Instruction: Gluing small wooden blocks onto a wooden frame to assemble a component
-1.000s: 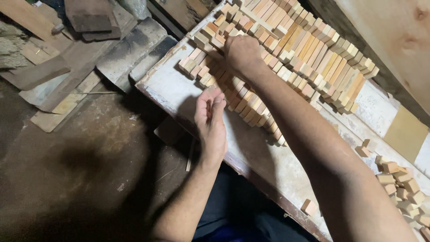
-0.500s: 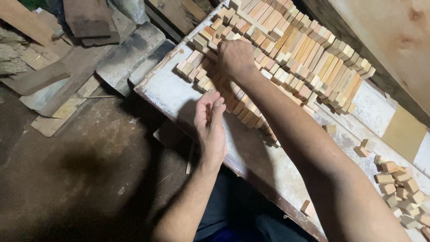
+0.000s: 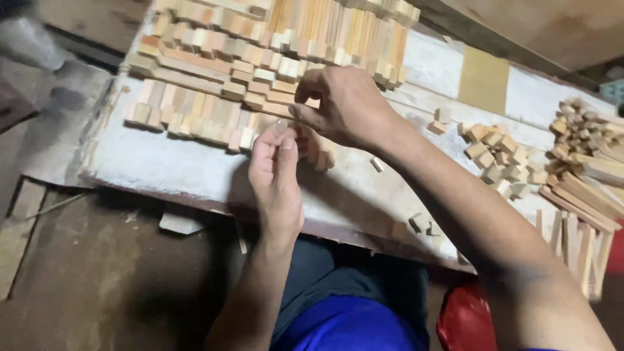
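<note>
Withdrawn from the stack, right hand (image 3: pixel 348 107) fingers meet left hand (image 3: pixel 276 172), seemingly pinching wooden sticks (image 3: pixel 224 104).

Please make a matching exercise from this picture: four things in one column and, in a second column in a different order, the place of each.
Things
1. stacked rows of pale wooden sticks
2. loose heap of small pale wooden blocks
3. red rounded object
4. left hand

Places
A. below the table edge, bottom right
B. far left part of the worn whitish table
C. right part of the table
D. at the table's near edge, just under the right hand

Pairs: 1-B, 2-C, 3-A, 4-D
</note>
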